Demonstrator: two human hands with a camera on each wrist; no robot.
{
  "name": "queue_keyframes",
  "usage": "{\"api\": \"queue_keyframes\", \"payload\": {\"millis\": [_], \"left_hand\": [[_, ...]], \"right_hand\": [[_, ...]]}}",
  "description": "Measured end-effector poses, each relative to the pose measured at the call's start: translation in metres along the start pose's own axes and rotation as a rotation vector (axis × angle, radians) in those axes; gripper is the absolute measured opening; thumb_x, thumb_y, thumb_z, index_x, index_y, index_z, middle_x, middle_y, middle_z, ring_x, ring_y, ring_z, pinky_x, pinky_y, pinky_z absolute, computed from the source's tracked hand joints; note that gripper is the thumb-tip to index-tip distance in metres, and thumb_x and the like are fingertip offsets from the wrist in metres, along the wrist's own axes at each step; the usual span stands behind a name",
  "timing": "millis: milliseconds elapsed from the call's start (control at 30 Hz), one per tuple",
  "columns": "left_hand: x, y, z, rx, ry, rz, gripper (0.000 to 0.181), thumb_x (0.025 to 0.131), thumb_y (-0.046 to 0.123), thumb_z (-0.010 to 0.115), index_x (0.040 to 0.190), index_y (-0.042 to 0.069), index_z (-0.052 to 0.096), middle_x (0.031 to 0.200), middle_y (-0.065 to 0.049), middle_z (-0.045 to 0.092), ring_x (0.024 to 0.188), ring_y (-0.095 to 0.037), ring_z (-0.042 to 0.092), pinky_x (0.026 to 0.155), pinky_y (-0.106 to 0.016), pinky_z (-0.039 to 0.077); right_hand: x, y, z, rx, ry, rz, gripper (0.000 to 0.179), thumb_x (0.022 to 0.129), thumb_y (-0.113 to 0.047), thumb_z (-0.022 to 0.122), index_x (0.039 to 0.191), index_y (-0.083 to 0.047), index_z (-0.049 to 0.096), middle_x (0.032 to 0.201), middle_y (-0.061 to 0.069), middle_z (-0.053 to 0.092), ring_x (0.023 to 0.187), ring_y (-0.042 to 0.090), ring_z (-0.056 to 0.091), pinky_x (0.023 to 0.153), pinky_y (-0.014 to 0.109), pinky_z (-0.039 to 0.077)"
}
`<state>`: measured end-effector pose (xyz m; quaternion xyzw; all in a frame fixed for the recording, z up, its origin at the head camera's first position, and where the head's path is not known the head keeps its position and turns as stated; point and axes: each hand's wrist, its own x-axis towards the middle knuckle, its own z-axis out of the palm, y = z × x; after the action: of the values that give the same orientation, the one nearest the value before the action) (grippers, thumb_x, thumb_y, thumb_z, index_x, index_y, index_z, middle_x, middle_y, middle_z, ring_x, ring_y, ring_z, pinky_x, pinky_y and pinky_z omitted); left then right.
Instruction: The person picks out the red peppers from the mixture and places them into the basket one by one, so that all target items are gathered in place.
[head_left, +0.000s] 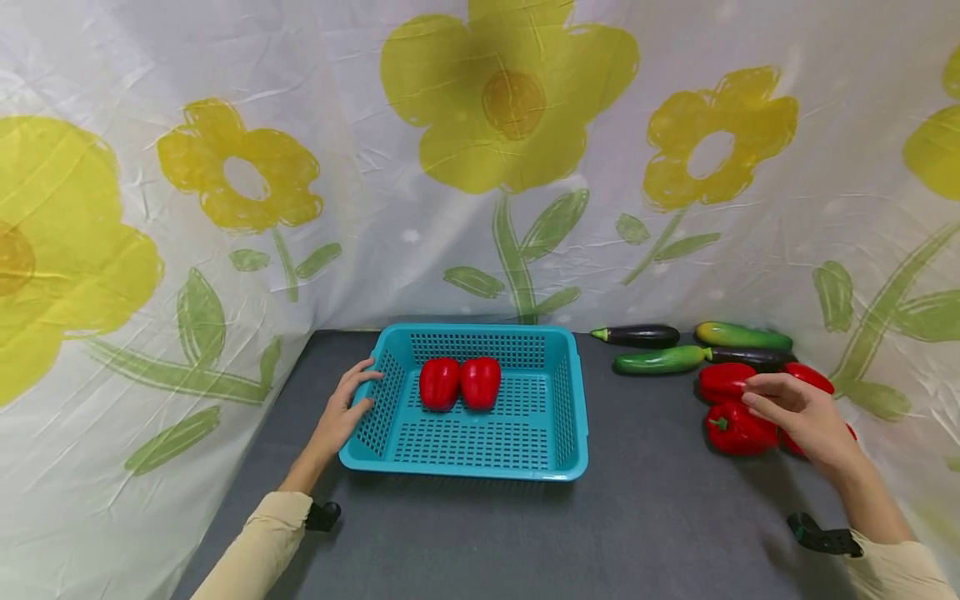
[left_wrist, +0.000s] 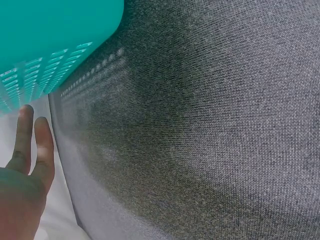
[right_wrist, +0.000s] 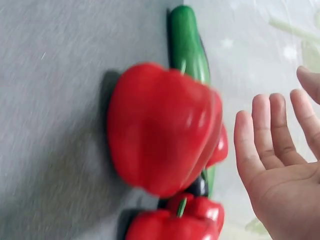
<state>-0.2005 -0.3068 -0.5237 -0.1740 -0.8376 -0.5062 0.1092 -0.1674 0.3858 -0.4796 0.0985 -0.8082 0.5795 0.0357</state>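
A blue plastic basket (head_left: 465, 469) stands on the dark grey table, with two red bell peppers (head_left: 480, 383) side by side inside it. My left hand (head_left: 339, 417) rests at the basket's left rim, thumb and fingers spread along it. In the left wrist view, straight fingers (left_wrist: 44, 145) reach up beside the perforated wall. Over a cluster of red bell peppers (head_left: 738, 429) on the right hovers my right hand (head_left: 806, 417), hiding part of them. The right wrist view shows its palm empty and fingers extended, apart from a large red bell pepper (right_wrist: 160, 130).
Behind the pepper cluster lie an eggplant (head_left: 641, 336), a green cucumber-like vegetable (head_left: 660, 360), a second eggplant (head_left: 750, 357) and a yellow-green vegetable (head_left: 742, 336). A white flowered cloth (head_left: 420, 250) hangs behind the table and along both sides.
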Motion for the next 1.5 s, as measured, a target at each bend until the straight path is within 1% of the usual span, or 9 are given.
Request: {"api": "queue_keyframes", "payload": {"millis": [100,167,333,500,567,800,900,1233,1500], "left_hand": [[0.0,-0.001,0.001,-0.01,0.001,-0.006,0.041,0.094,-0.013,0.049,0.133,-0.005,0.057,0.158,-0.021,0.03,0.145,-0.046,0.022,0.099,-0.066,0.027],[0.0,-0.002,0.001,-0.011,0.004,-0.007,0.04,0.094,-0.013,0.049,0.132,-0.005,0.057,0.158,-0.02,0.03,0.145,-0.045,0.021,0.1,-0.066,0.026],[0.0,-0.002,0.0,-0.02,0.007,-0.001,0.04,0.094,-0.014,0.049,0.132,-0.004,0.058,0.158,-0.02,0.031,0.145,-0.044,0.022,0.101,-0.066,0.025],[0.0,-0.002,0.0,-0.026,0.007,-0.009,0.04,0.094,-0.013,0.049,0.132,-0.004,0.058,0.158,-0.02,0.03,0.145,-0.044,0.021,0.1,-0.065,0.025],[0.0,-0.002,0.0,-0.023,0.008,-0.013,0.04,0.094,-0.013,0.049,0.132,-0.004,0.058,0.158,-0.019,0.03,0.145,-0.044,0.021,0.1,-0.065,0.025],[0.0,0.0,0.001,-0.013,0.007,-0.013,0.04,0.094,-0.013,0.049,0.132,-0.005,0.057,0.158,-0.019,0.031,0.145,-0.044,0.022,0.099,-0.065,0.026],[0.0,0.001,0.001,-0.014,0.009,-0.014,0.04,0.094,-0.013,0.049,0.132,-0.005,0.057,0.158,-0.018,0.031,0.145,-0.044,0.023,0.1,-0.065,0.027],[0.001,0.003,0.001,-0.007,0.003,-0.018,0.039,0.095,-0.012,0.048,0.132,-0.005,0.057,0.157,-0.021,0.03,0.145,-0.044,0.023,0.099,-0.062,0.028],[0.0,0.001,0.001,-0.004,0.009,-0.009,0.04,0.094,-0.013,0.048,0.132,-0.005,0.057,0.158,-0.02,0.03,0.145,-0.044,0.023,0.098,-0.063,0.029]], "right_hand": [[-0.006,0.005,-0.006,-0.115,0.028,-0.003,0.032,0.095,-0.002,0.069,0.125,0.007,0.062,0.113,0.003,0.07,0.097,0.007,0.068,0.079,0.017,0.05],[-0.009,0.007,-0.01,-0.144,0.031,-0.003,0.033,0.094,-0.002,0.071,0.125,0.004,0.063,0.113,0.0,0.07,0.096,0.002,0.066,0.078,0.016,0.049],[-0.014,0.013,-0.018,-0.118,0.004,-0.01,0.041,0.092,0.003,0.072,0.131,0.006,0.059,0.118,-0.004,0.069,0.102,0.0,0.065,0.08,0.015,0.049],[-0.016,0.018,-0.022,-0.088,-0.073,-0.026,0.052,0.089,0.009,0.071,0.138,0.008,0.052,0.128,-0.004,0.064,0.114,0.0,0.06,0.088,0.015,0.046],[-0.017,0.02,-0.022,-0.115,-0.102,-0.033,0.055,0.09,0.007,0.072,0.14,0.007,0.05,0.131,-0.005,0.061,0.117,-0.002,0.057,0.09,0.013,0.044],[-0.017,0.027,-0.016,-0.232,-0.102,-0.054,0.06,0.085,-0.002,0.081,0.137,0.006,0.053,0.131,0.004,0.059,0.118,-0.002,0.052,0.09,0.01,0.041],[-0.016,0.029,-0.014,-0.266,-0.09,-0.066,0.061,0.083,-0.003,0.083,0.137,0.004,0.054,0.13,0.003,0.058,0.117,0.0,0.05,0.09,0.009,0.039],[-0.01,0.031,-0.007,-0.337,-0.114,-0.057,0.06,0.079,-0.009,0.088,0.132,0.0,0.059,0.127,0.019,0.057,0.11,-0.005,0.05,0.088,0.007,0.037],[-0.008,0.033,-0.005,-0.372,-0.125,-0.097,0.063,0.076,-0.006,0.089,0.13,0.002,0.059,0.124,0.021,0.057,0.109,-0.011,0.046,0.089,0.005,0.034]]}}
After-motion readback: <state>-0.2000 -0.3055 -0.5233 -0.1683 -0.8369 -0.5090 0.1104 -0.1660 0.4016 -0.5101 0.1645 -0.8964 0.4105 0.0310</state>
